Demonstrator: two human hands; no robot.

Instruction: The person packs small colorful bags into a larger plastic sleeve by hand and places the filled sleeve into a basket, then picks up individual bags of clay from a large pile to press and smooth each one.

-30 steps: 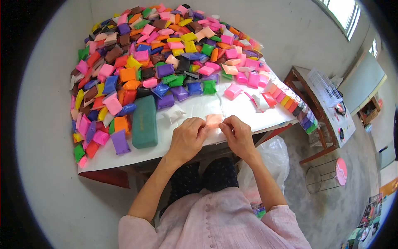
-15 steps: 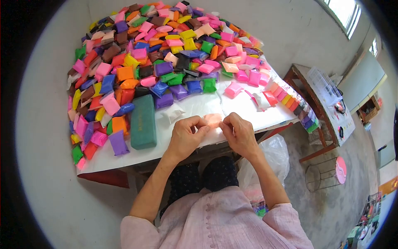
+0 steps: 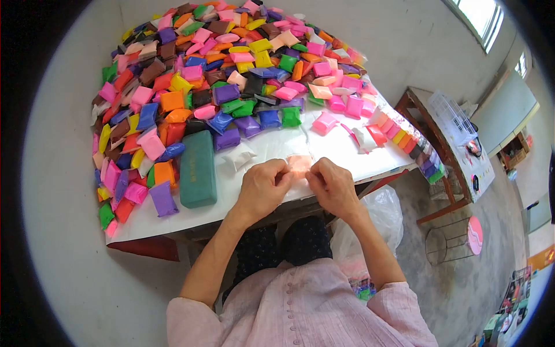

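Note:
A small peach-coloured packet (image 3: 299,164) in clear wrapping is held just above the front edge of the white-covered table (image 3: 254,199). My left hand (image 3: 263,186) pinches its left side, fingers curled in. On the opposite side, my right hand (image 3: 332,186) grips the packet between thumb and fingers. Close behind my left hand lies a white packet (image 3: 239,156). Further left rests a green oblong case (image 3: 198,170). What the soft-looking packet contains cannot be made out clearly.
A large heap of colourful packets (image 3: 231,75) covers the table's back and left. A row of multicoloured packets (image 3: 404,139) lines the right edge. Below hangs a clear plastic bag (image 3: 376,220). A side table (image 3: 445,144) and a pink-topped stool (image 3: 474,236) stand right.
Both hands have stayed at the same spot, with fingers curled slightly further over the packet's sides. The packet now looks flatter and more squared. The view has shifted slightly.

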